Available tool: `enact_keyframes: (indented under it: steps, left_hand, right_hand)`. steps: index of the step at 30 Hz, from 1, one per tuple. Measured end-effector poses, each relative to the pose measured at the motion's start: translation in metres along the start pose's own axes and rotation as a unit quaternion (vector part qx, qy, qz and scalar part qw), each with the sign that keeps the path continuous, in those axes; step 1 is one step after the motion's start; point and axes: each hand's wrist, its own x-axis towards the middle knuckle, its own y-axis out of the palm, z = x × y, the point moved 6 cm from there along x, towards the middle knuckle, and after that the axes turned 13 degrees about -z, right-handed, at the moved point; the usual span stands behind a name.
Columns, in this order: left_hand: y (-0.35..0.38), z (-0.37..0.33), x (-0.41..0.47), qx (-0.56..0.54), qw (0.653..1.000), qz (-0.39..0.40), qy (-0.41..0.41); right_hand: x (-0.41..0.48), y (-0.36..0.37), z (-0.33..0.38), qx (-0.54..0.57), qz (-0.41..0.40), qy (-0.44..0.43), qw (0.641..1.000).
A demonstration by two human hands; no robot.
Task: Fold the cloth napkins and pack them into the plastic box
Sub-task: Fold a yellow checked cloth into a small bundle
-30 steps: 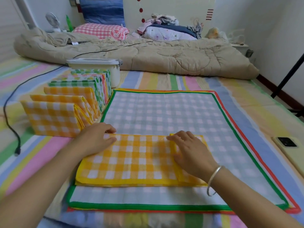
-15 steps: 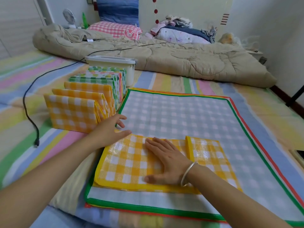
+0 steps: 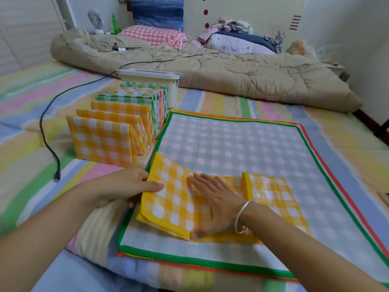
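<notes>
Left hand: clasped on the left end of the yellow checked napkin, thumb lying on top of the cloth, the other fingers tucked beneath; that end raised off the surface and tilted upward.

Right hand: flat and released, fingers straight and close together, palm pressing the middle of the same napkin; silver bangle on the wrist.

Surface: a stack of spread cloths, pale grey check with a green border, a red border showing below it; the stack lay on a striped bedsheet in pastel colours.

Room: beige quilt bunched across the far side; pink checked pillow and blue pillow behind it; pile of clothes to the right of these; small fan at far left; black cable trailing over the sheet at left.

Task items: the yellow napkin lay on the near left part of the spread cloths, long axis running left to right across the view; right end already turned over as a flap; left end pointing up and away. Folded napkins stood upright in a row just left of the spread cloths, yellow ones nearest, green ones beyond; the row ran away from the viewer to the plastic box, white, lid on, at its far end.
</notes>
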Motion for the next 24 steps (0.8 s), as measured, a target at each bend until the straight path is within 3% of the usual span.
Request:
enact_keyframes:
  steps: [8,11,13,16,17,22,24]
  left_hand:
    - [0.035,-0.059,-0.007,-0.050,0.997,-0.019,0.047]
    - [0.049,-0.077,-0.003,-0.047,0.997,-0.025,0.059]
    - [0.060,-0.089,0.000,-0.036,0.997,-0.023,0.064]
    - [0.083,-0.102,0.005,-0.010,0.999,0.005,0.043]
    - [0.091,-0.106,0.006,0.002,0.999,0.016,0.034]
    - [0.128,-0.114,0.009,0.081,0.996,0.022,0.035]
    - [0.132,-0.111,0.015,0.113,0.989,-0.027,0.091]
  right_hand:
    - [0.001,-0.004,0.004,0.007,-0.005,0.020,1.000]
    - [-0.004,-0.034,0.007,0.119,-0.029,0.051,0.991]
    - [-0.006,-0.064,-0.005,0.245,-0.113,0.110,0.957]
    - [-0.019,-0.097,-0.040,0.371,-0.256,0.241,0.860]
    - [-0.023,-0.099,-0.048,0.360,-0.267,0.272,0.851]
    - [-0.038,-0.084,-0.067,0.227,-0.228,0.319,0.891]
    - [-0.039,-0.071,-0.075,0.200,-0.227,0.329,0.895]
